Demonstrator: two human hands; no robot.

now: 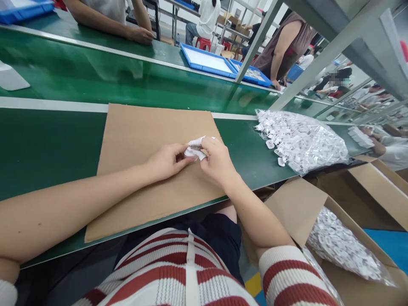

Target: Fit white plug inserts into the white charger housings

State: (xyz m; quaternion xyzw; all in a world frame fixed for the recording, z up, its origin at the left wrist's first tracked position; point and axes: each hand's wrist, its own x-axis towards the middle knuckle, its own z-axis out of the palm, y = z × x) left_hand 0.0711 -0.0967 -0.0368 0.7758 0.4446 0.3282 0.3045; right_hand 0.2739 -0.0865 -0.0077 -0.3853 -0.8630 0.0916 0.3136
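Over a flat cardboard sheet, my two hands meet at a small white plastic piece. My left hand pinches its near side between thumb and fingers. From the other side my right hand grips it with bent fingers, some of which have white wraps around them. Much of the piece is covered by the fingers, so its full shape cannot be made out. To the right of the hands, a clear plastic bag full of small white plastic parts lies on the green table, several parts spilling from its mouth.
An open cardboard box with another bag of white parts stands lower right. Beyond the green conveyor belt lie blue trays. A white object sits far left. Metal posts rise at right. Other people sit across and alongside.
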